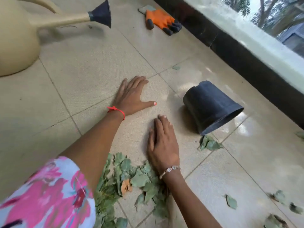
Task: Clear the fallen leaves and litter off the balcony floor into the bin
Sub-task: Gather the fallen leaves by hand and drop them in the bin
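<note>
Leaves [131,181] lie heaped in the lower middle of the frame, some under the wrist of the right hand [162,142]. That hand rests flat on the tile, fingers straight and together, grasping nothing. It looks placed as a scraper to rake the pile together. Just above it at mid-frame, the left hand [131,94] is likewise spread palm-down and released, probably to sweep or to brace.

Right of centre, a black container [212,106], likely the bin, lies tipped on its side with its mouth toward the lower right. Lying so, it could take leaves pushed in. A small clump [209,143] sits just below its rim, and stray leaves [232,201] dot the lower right.

The floor [82,71] is beige tile with grey joints, glossy near the dark parapet base [238,51] at upper right. A beige watering can [16,38] stands upper left, and an orange glove [161,20] lies at the top.
</note>
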Motion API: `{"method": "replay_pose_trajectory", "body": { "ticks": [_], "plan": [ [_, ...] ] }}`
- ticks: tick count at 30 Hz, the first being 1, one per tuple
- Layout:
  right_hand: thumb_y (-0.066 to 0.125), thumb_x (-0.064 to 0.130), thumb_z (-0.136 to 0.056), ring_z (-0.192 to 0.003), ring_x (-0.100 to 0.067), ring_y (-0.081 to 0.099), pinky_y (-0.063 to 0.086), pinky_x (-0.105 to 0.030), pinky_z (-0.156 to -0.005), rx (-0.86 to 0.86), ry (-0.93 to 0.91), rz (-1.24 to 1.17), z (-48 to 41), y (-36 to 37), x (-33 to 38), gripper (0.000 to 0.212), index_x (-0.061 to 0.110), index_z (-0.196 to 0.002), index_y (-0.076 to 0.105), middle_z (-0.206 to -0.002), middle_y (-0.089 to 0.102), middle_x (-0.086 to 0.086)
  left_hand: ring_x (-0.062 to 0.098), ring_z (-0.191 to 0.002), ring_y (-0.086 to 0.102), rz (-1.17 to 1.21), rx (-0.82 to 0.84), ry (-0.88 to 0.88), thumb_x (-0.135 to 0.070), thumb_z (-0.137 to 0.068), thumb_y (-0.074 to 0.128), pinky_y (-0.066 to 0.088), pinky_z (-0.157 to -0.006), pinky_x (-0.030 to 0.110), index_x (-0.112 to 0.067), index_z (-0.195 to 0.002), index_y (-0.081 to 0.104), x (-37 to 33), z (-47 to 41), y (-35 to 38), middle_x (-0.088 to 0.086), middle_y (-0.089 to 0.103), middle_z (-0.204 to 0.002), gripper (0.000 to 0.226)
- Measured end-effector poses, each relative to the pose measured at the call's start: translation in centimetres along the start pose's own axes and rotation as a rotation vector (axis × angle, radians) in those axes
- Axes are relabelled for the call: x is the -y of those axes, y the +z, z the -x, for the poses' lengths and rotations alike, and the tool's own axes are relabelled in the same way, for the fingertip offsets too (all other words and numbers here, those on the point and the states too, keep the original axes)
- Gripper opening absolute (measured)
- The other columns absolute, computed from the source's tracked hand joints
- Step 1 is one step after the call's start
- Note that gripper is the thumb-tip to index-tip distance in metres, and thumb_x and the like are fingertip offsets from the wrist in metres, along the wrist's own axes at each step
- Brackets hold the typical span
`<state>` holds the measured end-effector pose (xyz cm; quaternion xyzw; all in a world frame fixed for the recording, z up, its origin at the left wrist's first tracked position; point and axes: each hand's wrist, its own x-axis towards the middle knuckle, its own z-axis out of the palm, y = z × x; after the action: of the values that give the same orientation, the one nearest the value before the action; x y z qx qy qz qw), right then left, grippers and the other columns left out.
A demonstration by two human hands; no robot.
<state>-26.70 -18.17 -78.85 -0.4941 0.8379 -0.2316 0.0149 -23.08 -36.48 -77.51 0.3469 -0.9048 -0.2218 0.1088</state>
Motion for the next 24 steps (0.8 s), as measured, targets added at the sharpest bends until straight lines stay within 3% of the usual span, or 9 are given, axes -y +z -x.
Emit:
{"method": "replay_pose_trajectory", "body": {
  "ticks": [4,7,11,14,16,19,24],
  "plan": [
    [0.04,0.018,-0.087,-0.114,-0.025,0.052,0.035,-0.034,-0.099,-0.053,-0.028,0.034,-0.6,-0.2,0.3,0.035,0.004,-0.112,0.059,-0.119,0.059,-0.01,0.006,-0.142,0.018,0.015,-0.037,-0.022,-0.062,-0.07,0.066,-0.003,-0.119,0.038,-0.025,-0.137,0.036,0.0,-0.4,0.2,-0.012,0.026,-0.15,0.082],
    [0.04,0.015,-0.079,-0.09,-0.025,0.048,0.038,-0.034,-0.081,-0.155,0.103,-0.09,-4.6,-0.2,1.3,0.026,0.006,-0.093,0.061,-0.094,0.058,-0.009,0.005,-0.141,0.021,0.041,-0.035,-0.026,-0.067,-0.066,0.063,-0.001,-0.119,0.04,-0.026,-0.135,0.039,0.1,-0.4,0.1,-0.012,0.028,-0.149,0.084],
    [0.046,-0.002,-0.075,-0.115,-0.028,0.04,0.032,-0.03,-0.099,-0.176,0.296,-0.156,-13.2,0.1,1.2,0.043,0.0,-0.118,0.051,-0.123,0.046,-0.016,0.004,-0.139,0.023,0.062,-0.081,-0.027,-0.068,-0.058,0.042,0.0,-0.118,0.037,-0.024,-0.133,0.042,0.1,-0.4,0.1,-0.012,0.032,-0.147,0.087],
    [0.044,0.004,-0.08,-0.132,-0.032,0.028,0.023,-0.035,-0.111,-0.154,0.385,-0.064,-18.4,0.3,-0.6,0.053,0.0,-0.132,0.037,-0.142,0.032,-0.018,0.005,-0.139,0.025,0.057,-0.085,-0.026,-0.062,-0.065,0.066,-0.001,-0.117,0.036,-0.025,-0.131,0.043,0.2,-0.5,0.3,-0.013,0.032,-0.146,0.079],
    [0.038,0.013,-0.09,-0.141,-0.03,0.016,0.012,-0.034,-0.115,-0.086,0.441,-0.039,-20.5,0.7,-1.9,0.052,0.003,-0.141,0.028,-0.151,0.021,-0.015,0.006,-0.139,0.026,0.043,-0.085,-0.022,-0.06,-0.066,0.07,-0.001,-0.118,0.036,-0.026,-0.13,0.043,0.1,-0.5,0.4,-0.013,0.032,-0.145,0.078],
    [0.031,0.022,-0.096,-0.143,-0.024,0.013,0.009,-0.035,-0.117,-0.013,0.406,-0.007,-21.2,1.6,-3.2,0.049,0.007,-0.143,0.025,-0.152,0.021,-0.009,0.006,-0.139,0.025,0.03,-0.078,-0.02,-0.061,-0.067,0.068,-0.002,-0.118,0.036,-0.026,-0.131,0.042,0.2,-0.6,0.3,-0.013,0.032,-0.146,0.077],
    [0.031,0.013,-0.096,-0.14,-0.021,0.021,0.009,-0.03,-0.116,-0.036,0.273,-0.101,-17.4,1.8,-3.2,0.042,0.004,-0.137,0.036,-0.147,0.032,-0.009,0.006,-0.14,0.024,0.057,-0.073,0.002,-0.055,-0.076,0.05,-0.001,-0.117,0.038,-0.024,-0.13,0.043,0.5,-0.6,0.3,-0.012,0.033,-0.145,0.063]
  ]
}}
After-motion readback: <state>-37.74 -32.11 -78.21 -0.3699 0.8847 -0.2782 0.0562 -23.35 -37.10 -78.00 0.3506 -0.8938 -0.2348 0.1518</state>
